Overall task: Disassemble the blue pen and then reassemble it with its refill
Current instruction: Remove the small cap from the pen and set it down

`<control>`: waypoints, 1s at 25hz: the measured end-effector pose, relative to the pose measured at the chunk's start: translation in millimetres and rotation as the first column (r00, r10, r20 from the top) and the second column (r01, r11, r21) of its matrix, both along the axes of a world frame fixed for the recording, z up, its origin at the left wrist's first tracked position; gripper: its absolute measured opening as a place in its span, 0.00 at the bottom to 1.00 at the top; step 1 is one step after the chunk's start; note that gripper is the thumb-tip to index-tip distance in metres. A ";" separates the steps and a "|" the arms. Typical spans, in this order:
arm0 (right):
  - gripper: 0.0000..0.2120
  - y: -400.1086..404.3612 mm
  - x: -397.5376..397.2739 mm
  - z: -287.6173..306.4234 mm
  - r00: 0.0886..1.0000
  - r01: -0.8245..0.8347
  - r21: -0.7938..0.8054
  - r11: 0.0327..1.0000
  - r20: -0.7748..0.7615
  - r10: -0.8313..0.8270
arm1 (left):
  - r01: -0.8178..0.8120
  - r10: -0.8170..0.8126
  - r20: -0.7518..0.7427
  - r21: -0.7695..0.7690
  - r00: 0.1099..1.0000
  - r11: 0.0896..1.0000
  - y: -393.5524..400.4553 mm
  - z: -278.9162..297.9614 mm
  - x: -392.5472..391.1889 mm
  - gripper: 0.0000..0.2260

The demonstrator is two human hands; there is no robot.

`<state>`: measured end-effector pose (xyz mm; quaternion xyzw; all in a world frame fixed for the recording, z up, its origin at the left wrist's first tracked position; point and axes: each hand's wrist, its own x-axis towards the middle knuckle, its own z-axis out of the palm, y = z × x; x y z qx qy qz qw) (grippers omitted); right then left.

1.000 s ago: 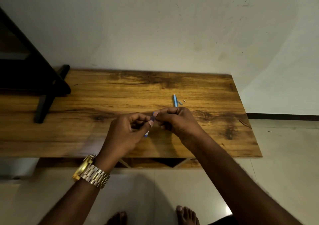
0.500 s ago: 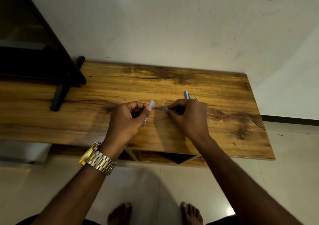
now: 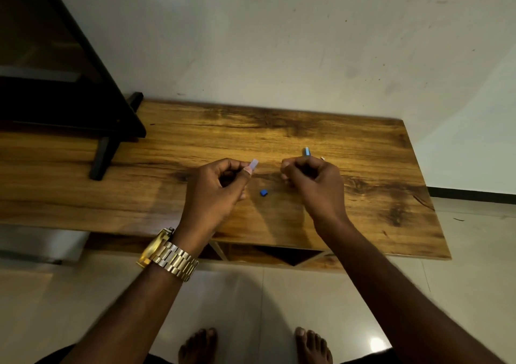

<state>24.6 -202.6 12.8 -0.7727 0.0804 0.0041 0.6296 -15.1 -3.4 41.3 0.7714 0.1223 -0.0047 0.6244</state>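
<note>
Pinching the clear pen barrel [image 3: 253, 165] between thumb and forefinger, my left hand [image 3: 216, 193] has its fingers closed narrow around it, with only the pale end poking out above my thumbnail. My right hand [image 3: 312, 185] is curled into a loose fist over the table [image 3: 391, 168]; I cannot tell whether anything sits inside it, since the fingers hide the palm. Between my 2 hands a small blue cap piece [image 3: 264, 192] lies loose on the wood, apart from both. Just beyond my right knuckles rests another blue pen part [image 3: 306, 151], and beside that a tiny pale bit [image 3: 323, 158].

The risk, as I judge it, is losing these small pieces: a brush of my wrist could roll one off the table's edge onto the floor. My hold on the barrel is shallow too, so it may slip or twist.
</note>
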 end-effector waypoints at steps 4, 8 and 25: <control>0.33 8.7 -1.2 -1.0 0.952 0.201 0.925 0.322 -0.262 0.158 | 0.101 -0.105 0.057 0.079 0.993 0.992 -18.6 18.7 -6.8 0.04; 0.40 9.8 -3.9 -4.2 0.985 0.077 0.997 -0.022 -0.073 0.154 | 0.142 -0.176 0.076 0.329 0.982 0.934 -42.1 38.4 -17.8 0.04; 0.43 0.5 -8.4 -13.8 0.993 0.058 0.997 -0.051 -0.053 0.106 | 0.056 -0.252 0.228 0.627 0.941 0.777 -80.6 50.7 -21.4 0.04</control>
